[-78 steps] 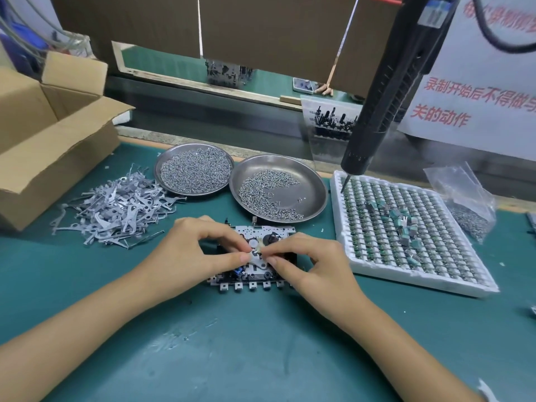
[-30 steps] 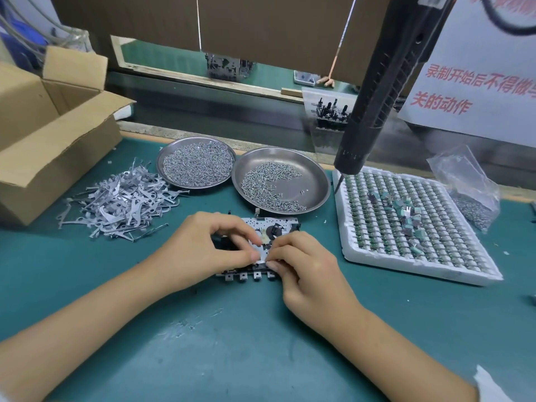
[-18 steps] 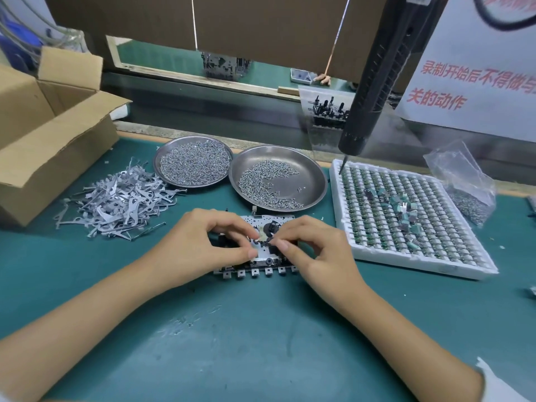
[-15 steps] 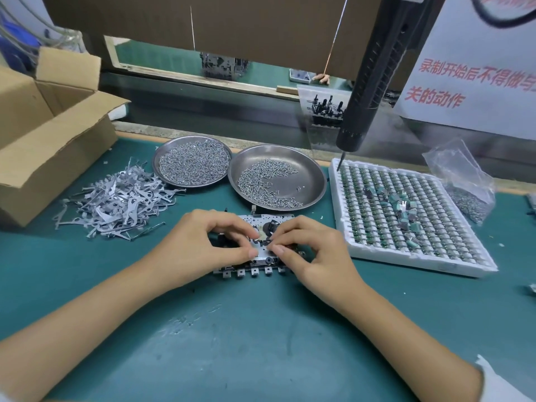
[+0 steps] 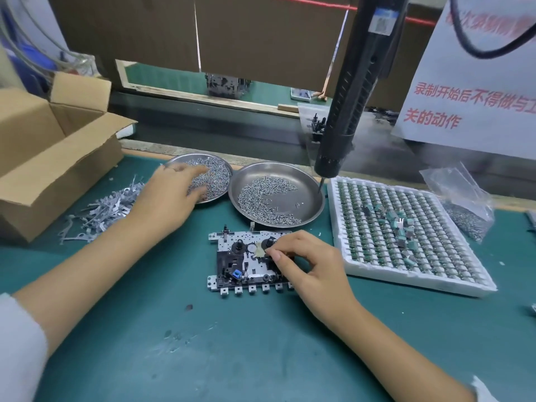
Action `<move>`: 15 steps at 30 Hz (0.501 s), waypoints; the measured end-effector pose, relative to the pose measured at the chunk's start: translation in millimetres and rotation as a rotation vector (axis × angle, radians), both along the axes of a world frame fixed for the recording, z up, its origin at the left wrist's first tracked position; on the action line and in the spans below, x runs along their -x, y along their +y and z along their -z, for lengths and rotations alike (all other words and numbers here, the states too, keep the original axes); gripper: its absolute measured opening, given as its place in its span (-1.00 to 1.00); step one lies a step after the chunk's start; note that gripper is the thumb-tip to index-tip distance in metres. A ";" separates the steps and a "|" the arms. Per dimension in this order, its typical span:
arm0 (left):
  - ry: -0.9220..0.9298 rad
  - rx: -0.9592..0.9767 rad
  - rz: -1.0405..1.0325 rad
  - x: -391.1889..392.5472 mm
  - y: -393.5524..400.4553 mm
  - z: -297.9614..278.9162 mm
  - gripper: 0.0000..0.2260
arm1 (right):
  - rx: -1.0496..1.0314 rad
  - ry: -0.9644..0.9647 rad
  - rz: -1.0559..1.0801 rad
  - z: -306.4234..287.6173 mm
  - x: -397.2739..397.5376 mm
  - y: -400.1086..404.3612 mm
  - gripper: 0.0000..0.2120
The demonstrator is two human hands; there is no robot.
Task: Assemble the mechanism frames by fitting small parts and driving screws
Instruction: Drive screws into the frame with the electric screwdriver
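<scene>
A metal mechanism frame (image 5: 232,264) with black spindles and a small blue part lies flat on the green mat in the middle. My right hand (image 5: 310,268) rests on its right half, thumb and forefinger pinching a small part on the plate near the right spindle. My left hand (image 5: 171,195) reaches out over the left steel dish of screws (image 5: 219,172), its fingers spread and blurred above the screws; I cannot see whether it holds any.
A second steel dish (image 5: 311,198) with screws stands right of the first. A black electric screwdriver (image 5: 348,105) hangs above it. A white foam tray of small parts (image 5: 406,236) is at the right, a bag of screws (image 5: 461,207) beyond. Metal levers (image 5: 98,210) and a cardboard box (image 5: 49,158) are at the left.
My left hand has left the frame and moved up and left to the screw dish. My right hand stays on the frame.
</scene>
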State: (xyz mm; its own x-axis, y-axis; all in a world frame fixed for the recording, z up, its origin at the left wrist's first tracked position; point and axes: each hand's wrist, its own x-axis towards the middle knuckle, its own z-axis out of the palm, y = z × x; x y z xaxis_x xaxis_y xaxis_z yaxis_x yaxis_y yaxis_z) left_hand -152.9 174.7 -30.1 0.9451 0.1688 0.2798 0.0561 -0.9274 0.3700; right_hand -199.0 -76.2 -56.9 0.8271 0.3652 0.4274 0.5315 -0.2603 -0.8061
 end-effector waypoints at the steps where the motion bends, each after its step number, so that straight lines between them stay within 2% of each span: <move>1: 0.104 -0.043 -0.026 -6.8 1.0 -0.4 -0.66 | 0.005 -0.008 -0.002 0.4 -0.4 -0.2 -0.93; 3: 0.160 -0.067 -0.051 -13.0 -1.5 1.2 -0.71 | 0.012 -0.019 -0.002 1.9 -0.9 0.1 -0.93; 7: 0.010 -0.115 -0.105 -12.8 -8.4 5.3 -0.87 | 0.012 -0.031 -0.004 2.8 -1.9 0.0 -0.92; 12: -0.218 -0.165 -0.094 -4.0 -9.2 8.9 -0.89 | 0.025 -0.043 -0.012 3.7 -2.6 0.0 -0.91; 15: -0.281 -0.162 -0.072 -1.1 -9.2 11.2 -0.88 | 0.025 -0.054 -0.009 3.8 -2.6 0.3 -0.91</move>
State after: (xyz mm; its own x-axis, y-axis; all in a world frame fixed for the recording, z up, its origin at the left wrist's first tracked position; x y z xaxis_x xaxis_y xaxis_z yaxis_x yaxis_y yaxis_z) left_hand -151.7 165.5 -41.3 0.8146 0.1642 0.5562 0.0404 -0.9728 0.2281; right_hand -196.3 -75.9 -60.7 0.7994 0.3839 0.4622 0.5768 -0.2750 -0.7692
